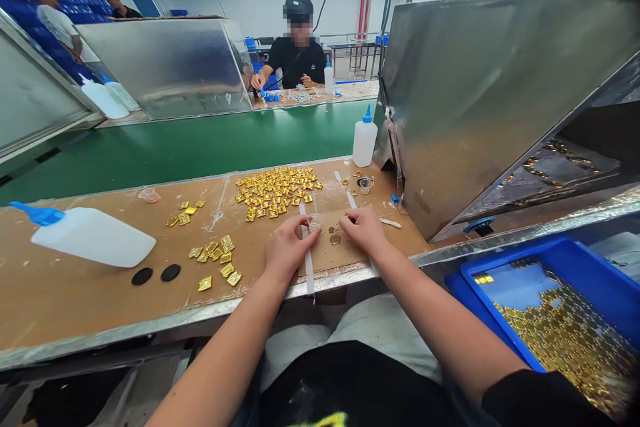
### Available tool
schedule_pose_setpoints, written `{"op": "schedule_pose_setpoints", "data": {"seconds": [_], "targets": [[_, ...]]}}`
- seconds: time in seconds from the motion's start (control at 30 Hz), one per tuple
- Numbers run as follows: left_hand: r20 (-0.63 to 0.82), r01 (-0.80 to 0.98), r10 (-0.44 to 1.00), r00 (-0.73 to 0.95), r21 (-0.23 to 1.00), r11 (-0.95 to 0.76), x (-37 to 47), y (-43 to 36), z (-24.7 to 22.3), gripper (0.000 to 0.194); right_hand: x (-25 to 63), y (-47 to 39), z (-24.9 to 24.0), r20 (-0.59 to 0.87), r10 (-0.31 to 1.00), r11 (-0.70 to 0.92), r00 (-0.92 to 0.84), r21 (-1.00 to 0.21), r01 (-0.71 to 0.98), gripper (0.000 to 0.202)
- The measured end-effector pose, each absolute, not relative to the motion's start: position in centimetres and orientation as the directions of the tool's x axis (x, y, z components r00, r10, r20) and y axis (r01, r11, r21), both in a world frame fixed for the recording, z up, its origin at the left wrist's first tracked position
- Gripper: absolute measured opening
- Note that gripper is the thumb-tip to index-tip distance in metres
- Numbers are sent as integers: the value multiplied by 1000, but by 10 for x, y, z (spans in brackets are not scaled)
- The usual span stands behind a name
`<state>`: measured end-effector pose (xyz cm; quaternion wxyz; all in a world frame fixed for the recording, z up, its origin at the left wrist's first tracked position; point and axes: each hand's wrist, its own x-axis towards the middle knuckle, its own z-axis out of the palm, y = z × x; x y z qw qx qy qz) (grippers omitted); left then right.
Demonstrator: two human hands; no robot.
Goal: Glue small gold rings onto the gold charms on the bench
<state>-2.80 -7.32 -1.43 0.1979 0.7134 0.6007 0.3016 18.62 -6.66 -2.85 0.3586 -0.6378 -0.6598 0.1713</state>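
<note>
- The left hand [290, 247], its grip closed on a small clear cup [314, 221] at the tabletop [115, 213]; an uneven squeeze could tip or pop it loose.
- The right hand [365, 228] pinches a tiny item [337, 228], too small to identify; a slip could drop it onto the board [320, 259].
- Gold pieces [227, 257] lie near the left forearm [225, 343], where a careless sweep could scatter them.

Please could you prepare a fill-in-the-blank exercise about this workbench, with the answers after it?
The bottle lying on its side has a ____ cap.
In colour, the two discs beside it are ____.
The small clear piece is held in the camera wearer's ____ hand.
Missing words: blue; black; left.
</note>
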Motion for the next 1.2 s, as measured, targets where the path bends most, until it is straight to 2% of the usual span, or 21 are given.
{"op": "schedule_pose_setpoints", "data": {"seconds": [0.5,0.7,0.93,1.07,1.2], "targets": [[194,738,976,97,644,-201,-29,-73,-14,37,185,-67,-28,265,964,175,22,-696,696,33],[207,735,973,104,643,-215,-29,-73,-15,34,187,-67,-30,288,956,173,61,-717,675,35],[256,707,950,179,638,-305,-27,-71,-18,30,188,-67,-25,356,935,288,-2,-753,592,40],[302,680,923,239,627,-381,-27,-71,-21,29,179,-70,-15,361,919,381,-158,-712,590,46],[339,659,902,269,618,-429,-27,-71,-23,27,171,-77,-2,332,910,401,-248,-558,726,47]]}}
